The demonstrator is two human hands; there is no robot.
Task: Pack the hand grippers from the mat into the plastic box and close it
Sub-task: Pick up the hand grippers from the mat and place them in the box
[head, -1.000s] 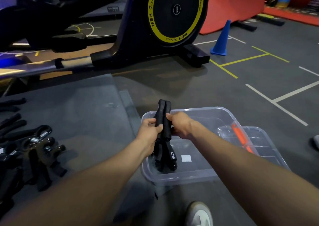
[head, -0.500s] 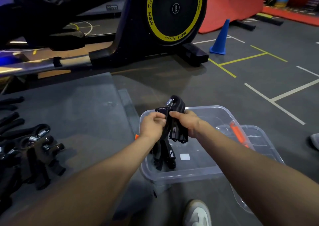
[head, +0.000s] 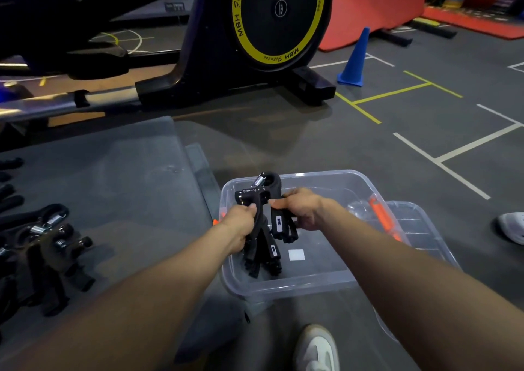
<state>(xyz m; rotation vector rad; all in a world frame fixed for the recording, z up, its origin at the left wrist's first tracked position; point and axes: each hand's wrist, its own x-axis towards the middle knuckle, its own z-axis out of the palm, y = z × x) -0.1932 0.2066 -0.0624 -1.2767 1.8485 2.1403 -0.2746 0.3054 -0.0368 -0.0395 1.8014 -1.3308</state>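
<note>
1. Presently, your left hand (head: pixel 241 223) and right hand (head: pixel 300 209) each clench black hand grippers (head: pixel 262 197) above the plastic box (head: pixel 354 281), near its left wall.
2. More grippers (head: pixel 42 246) lie at the mat (head: pixel 119 189)'s left edge.

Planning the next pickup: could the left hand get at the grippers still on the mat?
Probably not yet: the left hand is shut on hand grippers over the plastic box. The mat pile lies uncovered.

clear glossy plastic box (head: pixel 334 281), matt black hand grippers (head: pixel 262 243)
</note>
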